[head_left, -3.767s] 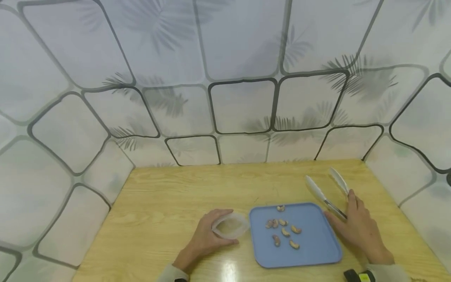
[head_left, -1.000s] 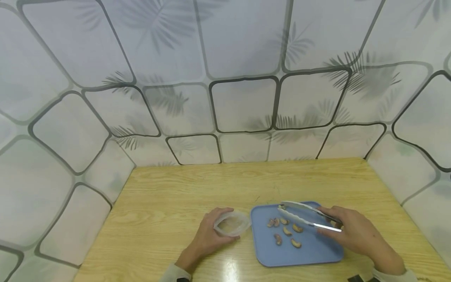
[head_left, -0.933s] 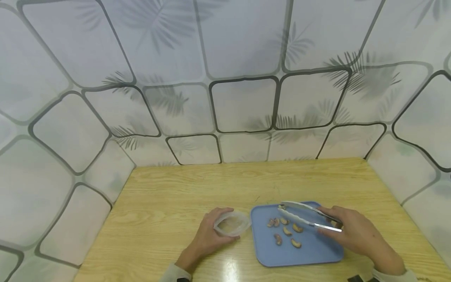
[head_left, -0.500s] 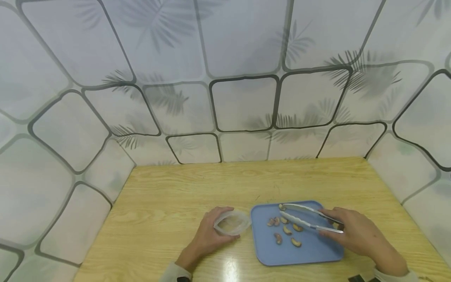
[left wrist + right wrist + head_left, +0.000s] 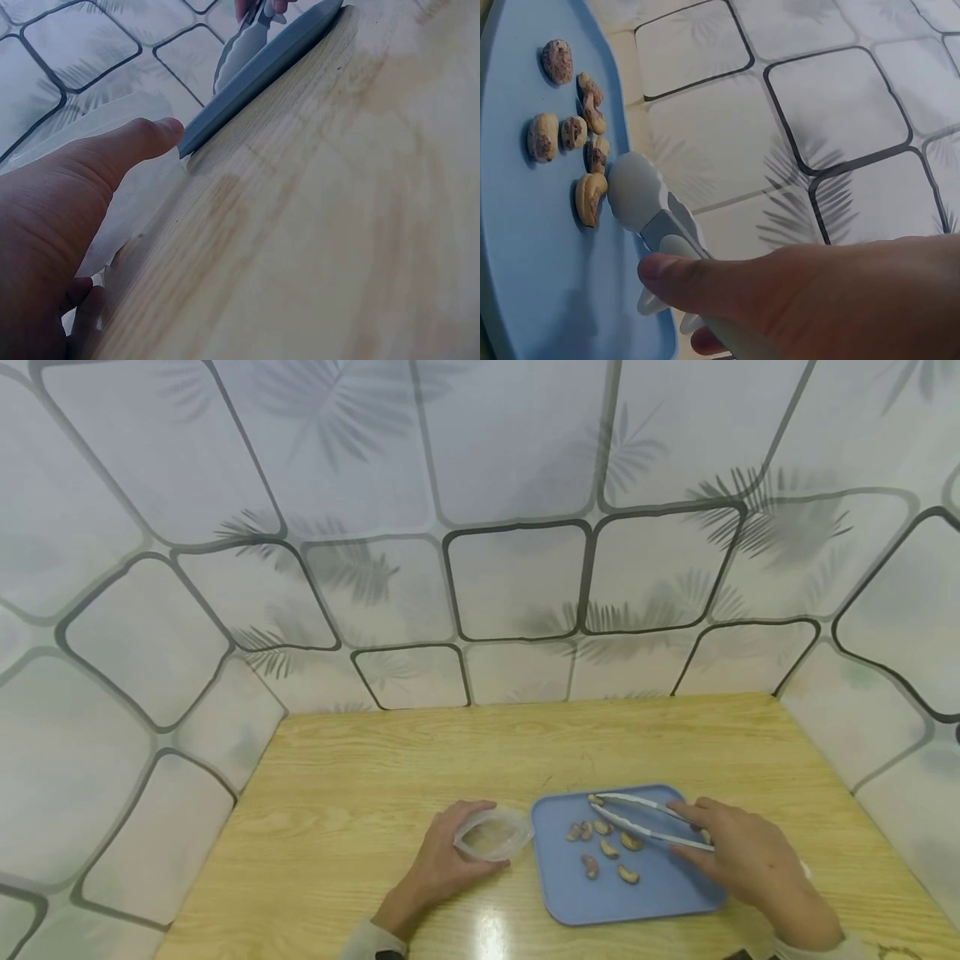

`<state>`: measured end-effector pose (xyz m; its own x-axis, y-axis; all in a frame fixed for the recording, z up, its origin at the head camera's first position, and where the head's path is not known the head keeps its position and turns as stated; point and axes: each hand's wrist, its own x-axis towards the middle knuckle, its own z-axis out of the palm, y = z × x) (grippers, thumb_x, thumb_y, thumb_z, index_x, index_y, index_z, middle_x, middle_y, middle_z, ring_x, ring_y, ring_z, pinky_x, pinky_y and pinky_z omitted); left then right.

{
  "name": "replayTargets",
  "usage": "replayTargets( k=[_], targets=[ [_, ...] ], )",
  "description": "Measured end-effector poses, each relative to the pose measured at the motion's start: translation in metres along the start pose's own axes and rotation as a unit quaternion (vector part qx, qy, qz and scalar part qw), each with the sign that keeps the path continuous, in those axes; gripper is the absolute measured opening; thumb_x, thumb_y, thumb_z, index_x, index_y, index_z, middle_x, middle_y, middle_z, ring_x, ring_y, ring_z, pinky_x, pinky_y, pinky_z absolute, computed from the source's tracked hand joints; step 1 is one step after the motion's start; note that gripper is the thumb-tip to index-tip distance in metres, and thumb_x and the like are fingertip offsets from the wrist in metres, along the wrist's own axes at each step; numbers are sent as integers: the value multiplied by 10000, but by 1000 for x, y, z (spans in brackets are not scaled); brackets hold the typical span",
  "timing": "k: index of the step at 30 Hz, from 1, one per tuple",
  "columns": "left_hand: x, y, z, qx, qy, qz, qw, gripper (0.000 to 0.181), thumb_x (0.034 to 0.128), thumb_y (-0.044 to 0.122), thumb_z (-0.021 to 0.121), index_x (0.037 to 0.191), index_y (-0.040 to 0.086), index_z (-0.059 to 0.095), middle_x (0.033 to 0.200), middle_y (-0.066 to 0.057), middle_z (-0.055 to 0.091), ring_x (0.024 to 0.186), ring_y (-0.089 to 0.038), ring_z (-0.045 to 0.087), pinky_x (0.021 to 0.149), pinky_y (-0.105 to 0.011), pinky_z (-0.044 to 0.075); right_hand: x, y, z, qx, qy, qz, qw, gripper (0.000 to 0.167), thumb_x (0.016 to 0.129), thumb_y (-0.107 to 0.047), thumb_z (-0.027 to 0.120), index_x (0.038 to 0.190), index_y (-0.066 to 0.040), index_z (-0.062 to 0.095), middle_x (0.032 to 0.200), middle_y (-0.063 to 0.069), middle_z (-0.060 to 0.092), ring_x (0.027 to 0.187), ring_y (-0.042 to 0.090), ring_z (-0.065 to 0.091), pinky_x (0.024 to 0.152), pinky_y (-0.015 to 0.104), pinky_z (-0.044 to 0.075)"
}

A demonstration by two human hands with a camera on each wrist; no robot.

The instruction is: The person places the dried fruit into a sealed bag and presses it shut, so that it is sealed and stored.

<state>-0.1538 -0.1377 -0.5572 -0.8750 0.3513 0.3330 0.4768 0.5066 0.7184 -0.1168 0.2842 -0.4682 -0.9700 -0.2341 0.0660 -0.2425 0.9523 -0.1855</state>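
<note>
The fingers [image 5: 693, 812] of a person's right hand [image 5: 750, 856] grip a pair of tongs [image 5: 641, 199], the thumb along 1 side. The tongs' 2 arms stand parted, slanting over the far part of a blue tray [image 5: 637, 903], their pale tips beside 1 cashew [image 5: 597, 800] near the far rim; whether the tips pinch that nut cannot be told. The left hand [image 5: 442, 856] curls round a translucent container [image 5: 516, 837], thumb on the near side and fingers on the far side, its mouth facing up.

The container sits just beside the tray's left rim. On the tray, 7 more cashews [image 5: 609, 849] are scattered: 2 touch or nearly touch on the left, 2 lie apart in the nearer part, and 3 rest around the middle, below the tongs. Their skins are mottled brown and tan.

Tray and container share a wood-grained surface [image 5: 375, 785], marked by a few thin dark scuffs beyond the tray and a bright patch of glare in front of the container. Pale sleeves [image 5: 821, 950] frame the scene from below. Behind, a pale wall [image 5: 517, 585] carries dark rounded outlines and grey leaf prints.
</note>
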Motion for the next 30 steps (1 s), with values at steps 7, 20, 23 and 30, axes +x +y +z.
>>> replayTargets(
  k=[7,20,23,30],
  targets=[
    [-1,-1,0,-41,-38,-86,9999,788,733,370,1009,1437,268,669,1336,78,740,1194,-92,653,1043,-357,461,-1,-5,-1,-23,85,-1,10000,594,853,-417,920,1372,-174,760,1111,22,786,794,143,673,615,377,535],
    [-2,-3,1,-1,28,-28,10000,796,721,353,1013,1434,276,668,1322,72,749,1167,-93,657,1023,-343,459,-2,-15,0,449,750,-430,9952,545,854,-432,921,1340,-230,781,884,-194,607,679,-47,394,583,231,358],
    [-2,-2,1,-6,16,-132,9999,780,726,369,1011,1424,273,677,1309,80,749,1152,-90,654,1016,-337,457,-3,-21,-1,602,887,-528,9928,548,848,-405,931,1344,-228,780,919,-189,657,679,-75,396,575,219,367],
    [1,-3,2,-87,-18,-335,9994,737,727,393,1007,1386,263,704,1261,103,744,1098,-76,642,991,-315,457,0,-34,7,1049,1412,-1210,9769,589,790,-269,973,1341,-193,781,962,-121,729,669,-132,371,538,173,361]
  ],
)
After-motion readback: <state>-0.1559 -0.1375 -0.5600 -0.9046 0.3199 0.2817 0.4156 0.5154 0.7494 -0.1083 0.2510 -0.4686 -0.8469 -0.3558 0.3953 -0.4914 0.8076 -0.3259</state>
